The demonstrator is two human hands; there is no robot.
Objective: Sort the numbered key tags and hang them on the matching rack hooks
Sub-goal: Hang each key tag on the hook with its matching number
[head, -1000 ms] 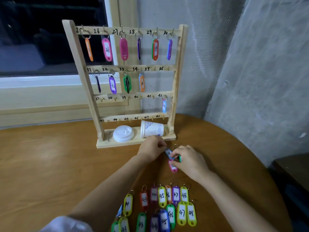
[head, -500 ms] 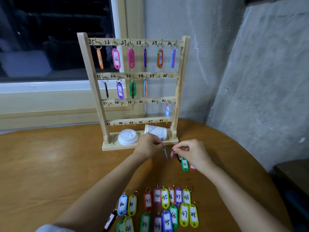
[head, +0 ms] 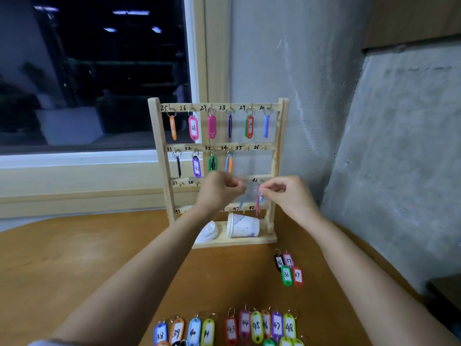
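Observation:
The wooden rack (head: 279, 136) stands at the back of the table with numbered hooks 25 to 48. Tags hang on the top row and on hooks 31 to 34. Both my hands are raised in front of the third row. My left hand (head: 219, 189) pinches a blurred blue key tag (head: 243, 201) by its ring. Just below hook 42, my right hand (head: 285, 193) pinches the ring of a pink key tag (head: 258, 207), which hangs edge-on. Another tag on hook 42 is mostly hidden behind it.
A paper cup (head: 243, 226) lies on its side on the rack's base, next to a white lid (head: 208, 232). Tags marked 36 and 37 (head: 288, 269) lie right of the base. Several tags numbered 38 to 48 (head: 257, 325) line the near table edge. A concrete wall rises at right.
Both hands have lifted from the table up to the rack's third row, each carrying its tag. The view has tilted up, and the 36 and 37 tags stay on the table.

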